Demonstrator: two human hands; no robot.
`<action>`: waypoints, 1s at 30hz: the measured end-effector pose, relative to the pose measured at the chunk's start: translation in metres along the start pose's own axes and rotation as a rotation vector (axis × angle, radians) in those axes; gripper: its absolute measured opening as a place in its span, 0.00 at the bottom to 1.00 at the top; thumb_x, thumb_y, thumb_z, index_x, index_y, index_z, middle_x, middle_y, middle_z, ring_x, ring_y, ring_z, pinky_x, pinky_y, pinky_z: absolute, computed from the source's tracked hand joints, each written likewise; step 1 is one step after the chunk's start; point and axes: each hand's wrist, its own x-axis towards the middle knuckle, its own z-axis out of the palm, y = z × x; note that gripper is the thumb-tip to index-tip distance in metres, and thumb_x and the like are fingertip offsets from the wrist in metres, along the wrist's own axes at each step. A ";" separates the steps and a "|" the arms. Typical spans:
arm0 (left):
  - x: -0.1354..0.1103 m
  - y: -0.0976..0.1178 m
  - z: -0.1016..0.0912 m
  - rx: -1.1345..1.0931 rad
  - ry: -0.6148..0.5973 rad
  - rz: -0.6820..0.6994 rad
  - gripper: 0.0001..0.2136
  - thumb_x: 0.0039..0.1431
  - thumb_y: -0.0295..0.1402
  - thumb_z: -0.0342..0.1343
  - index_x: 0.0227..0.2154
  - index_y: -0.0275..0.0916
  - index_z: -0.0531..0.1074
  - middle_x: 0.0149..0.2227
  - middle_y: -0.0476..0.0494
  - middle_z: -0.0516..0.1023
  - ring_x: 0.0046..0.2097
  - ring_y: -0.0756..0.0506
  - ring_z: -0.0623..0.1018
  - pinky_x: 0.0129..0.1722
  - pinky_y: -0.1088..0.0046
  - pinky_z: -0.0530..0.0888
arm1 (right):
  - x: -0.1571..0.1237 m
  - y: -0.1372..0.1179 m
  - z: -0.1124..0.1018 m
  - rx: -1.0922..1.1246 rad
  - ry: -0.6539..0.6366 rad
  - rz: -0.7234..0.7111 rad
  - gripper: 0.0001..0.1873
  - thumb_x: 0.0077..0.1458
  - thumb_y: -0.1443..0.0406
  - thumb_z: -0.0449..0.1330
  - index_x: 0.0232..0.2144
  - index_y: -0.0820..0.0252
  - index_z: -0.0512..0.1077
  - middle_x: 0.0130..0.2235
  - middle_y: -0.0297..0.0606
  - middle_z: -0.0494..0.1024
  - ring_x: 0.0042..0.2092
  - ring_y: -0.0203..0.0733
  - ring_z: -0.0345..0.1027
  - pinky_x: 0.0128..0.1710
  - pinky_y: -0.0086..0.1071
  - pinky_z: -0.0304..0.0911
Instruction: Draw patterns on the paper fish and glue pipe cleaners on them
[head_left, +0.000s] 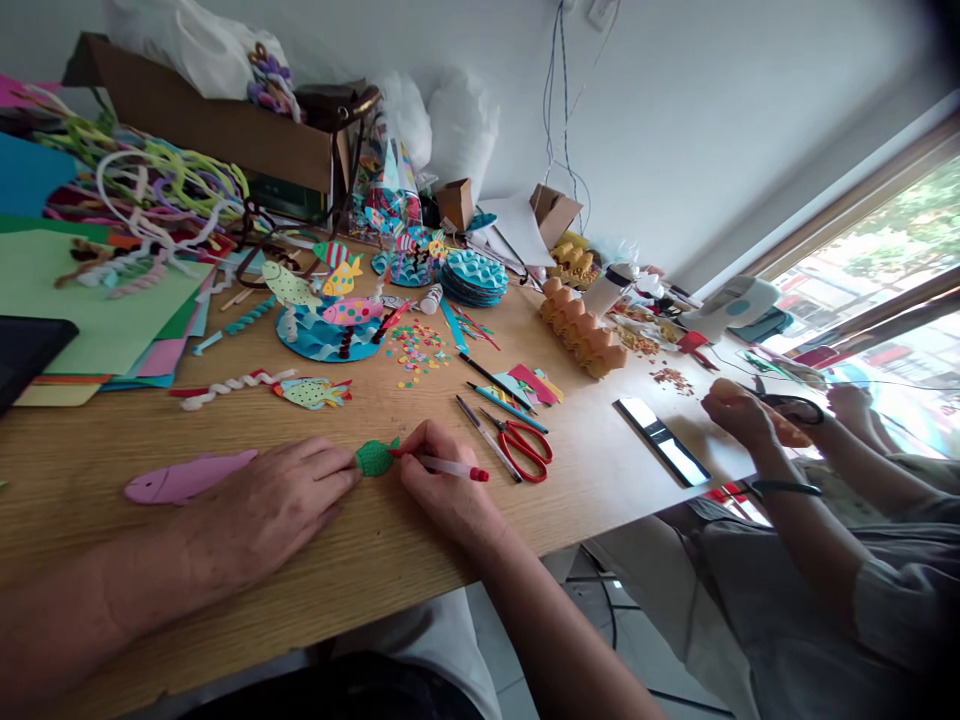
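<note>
My right hand grips a red pen, its tip on the tail end of a small green paper fish. My left hand lies flat on the table, fingers stretched out, the fingertips touching the fish's left edge. Partly under that hand is a pink paper fish with a drawn eye and gill line. Just beyond it lies a spotted paper fish with red and yellow fins. Red-handled scissors and a grey pen rest right of my right hand.
Behind stands a blue wave-patterned disc with paper fish, beside scattered confetti. Coloured paper sheets are stacked left. An egg carton and a phone lie right, near a co-worker's hands holding black scissors.
</note>
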 end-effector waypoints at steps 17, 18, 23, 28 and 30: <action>0.000 -0.001 -0.002 -0.015 -0.025 0.001 0.18 0.59 0.18 0.46 0.44 0.40 0.77 0.48 0.40 0.80 0.47 0.39 0.78 0.45 0.64 0.76 | 0.000 0.003 -0.001 0.041 0.040 0.006 0.03 0.44 0.68 0.55 0.24 0.55 0.67 0.20 0.26 0.66 0.25 0.36 0.60 0.26 0.28 0.55; -0.001 -0.001 -0.002 -0.015 -0.027 0.005 0.18 0.60 0.18 0.46 0.45 0.40 0.77 0.48 0.40 0.80 0.48 0.39 0.78 0.45 0.64 0.76 | 0.000 0.003 0.000 0.037 0.035 0.006 0.03 0.44 0.68 0.55 0.24 0.55 0.67 0.20 0.26 0.66 0.24 0.36 0.60 0.27 0.28 0.55; -0.004 -0.004 0.000 -0.017 -0.046 0.005 0.18 0.62 0.19 0.47 0.48 0.41 0.76 0.50 0.41 0.79 0.49 0.39 0.77 0.47 0.63 0.76 | 0.000 0.001 -0.001 0.004 0.026 0.015 0.03 0.44 0.69 0.55 0.24 0.55 0.67 0.21 0.26 0.67 0.25 0.35 0.60 0.27 0.28 0.55; -0.003 -0.003 0.001 -0.032 -0.052 -0.012 0.16 0.62 0.20 0.48 0.46 0.40 0.77 0.49 0.40 0.79 0.49 0.39 0.77 0.47 0.63 0.76 | 0.000 -0.001 -0.001 -0.007 0.024 0.022 0.04 0.44 0.70 0.56 0.24 0.55 0.68 0.21 0.26 0.67 0.25 0.35 0.60 0.27 0.27 0.55; -0.003 -0.004 0.002 -0.058 -0.038 -0.010 0.15 0.63 0.21 0.49 0.46 0.41 0.77 0.49 0.40 0.79 0.49 0.39 0.77 0.47 0.63 0.76 | 0.000 -0.002 -0.001 -0.009 0.022 0.020 0.04 0.44 0.70 0.56 0.24 0.55 0.67 0.21 0.26 0.67 0.25 0.35 0.61 0.27 0.27 0.55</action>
